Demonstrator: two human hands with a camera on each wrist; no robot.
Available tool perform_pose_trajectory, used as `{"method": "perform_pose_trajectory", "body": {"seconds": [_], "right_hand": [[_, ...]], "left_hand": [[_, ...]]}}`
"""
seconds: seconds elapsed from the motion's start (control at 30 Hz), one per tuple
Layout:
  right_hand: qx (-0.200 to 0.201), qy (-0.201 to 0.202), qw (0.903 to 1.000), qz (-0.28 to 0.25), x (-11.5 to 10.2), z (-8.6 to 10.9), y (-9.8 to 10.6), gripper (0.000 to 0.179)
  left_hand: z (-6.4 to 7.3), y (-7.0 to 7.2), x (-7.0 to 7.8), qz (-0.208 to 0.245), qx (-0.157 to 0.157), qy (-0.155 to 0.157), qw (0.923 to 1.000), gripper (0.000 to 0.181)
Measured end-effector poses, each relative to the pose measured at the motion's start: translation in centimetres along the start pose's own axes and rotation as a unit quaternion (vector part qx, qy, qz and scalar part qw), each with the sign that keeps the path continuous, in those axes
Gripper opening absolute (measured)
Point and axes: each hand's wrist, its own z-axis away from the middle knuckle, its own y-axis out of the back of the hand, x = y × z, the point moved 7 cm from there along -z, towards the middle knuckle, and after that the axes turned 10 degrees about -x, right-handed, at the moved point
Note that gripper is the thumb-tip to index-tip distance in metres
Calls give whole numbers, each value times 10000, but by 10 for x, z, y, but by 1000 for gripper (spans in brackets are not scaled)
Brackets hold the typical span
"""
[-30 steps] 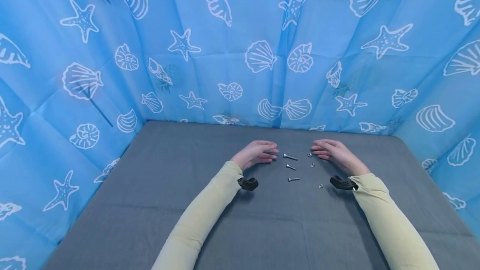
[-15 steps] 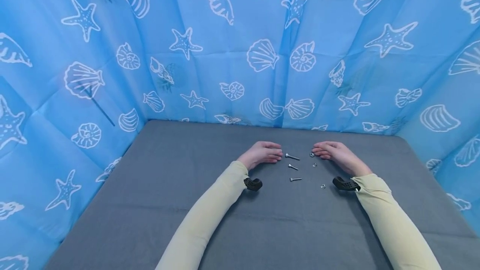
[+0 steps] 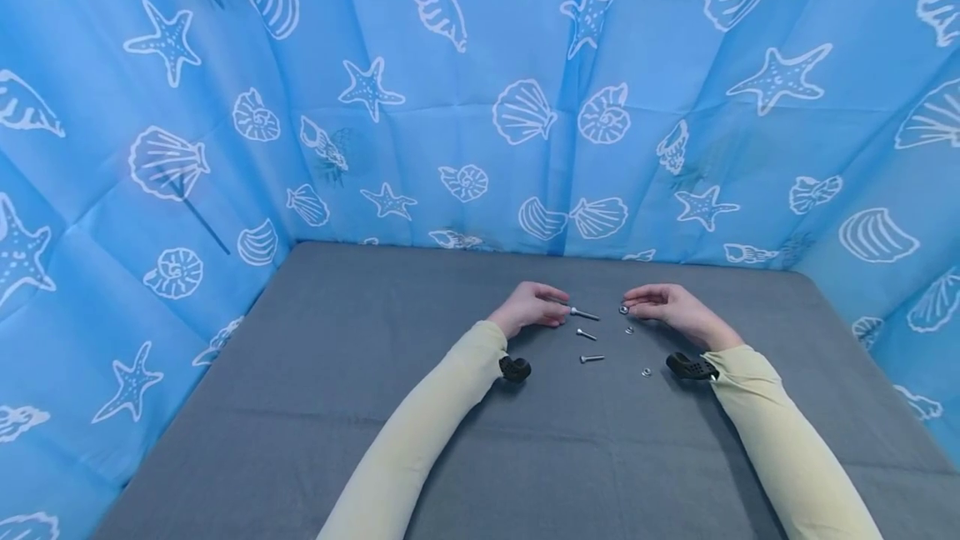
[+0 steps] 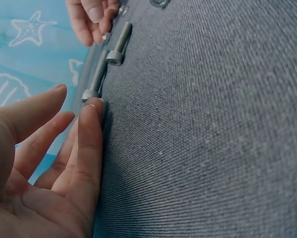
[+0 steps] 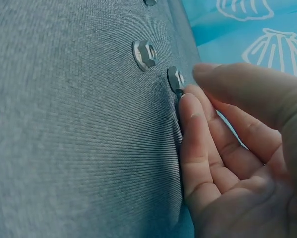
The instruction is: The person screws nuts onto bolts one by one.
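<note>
Three silver socket-head bolts lie in a column on the grey cloth: the far bolt [image 3: 587,314], the middle bolt [image 3: 587,334] and the near bolt [image 3: 592,358]. To their right are three flanged hex nuts: the far nut [image 3: 623,309], the middle nut [image 3: 629,330] and the near nut [image 3: 647,372]. My left hand [image 3: 530,307] has its fingertips right at the head of the far bolt [image 4: 90,94], thumb held apart. Fingertips of my right hand [image 3: 675,311] are at the edge of the far nut [image 5: 175,79], the thumb raised away from it.
A grey cloth-covered table [image 3: 300,440] spreads under both arms. Behind it and along the sides hangs a blue curtain [image 3: 450,148] printed with shells and starfish. Black wrist mounts, one on the left wrist [image 3: 515,369] and one on the right [image 3: 692,367], sit beneath the cuffs.
My left hand has moved right, up to the head of the far bolt. The right hand's fingers have spread and come to the far nut. Bolts and nuts lie as before.
</note>
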Motion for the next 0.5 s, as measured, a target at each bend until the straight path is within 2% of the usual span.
{"method": "perform_pose_trajectory", "body": {"seconds": [0.23,0.5], "right_hand": [[29,-95,9992,383,1,-2,0,39],[91,-120,9993,334,2,-5,-2,36]], "left_hand": [[-5,-1,1,-80,219,-53,9997,28],[-5,-1,2,-286,319,-56,9991,25]]}}
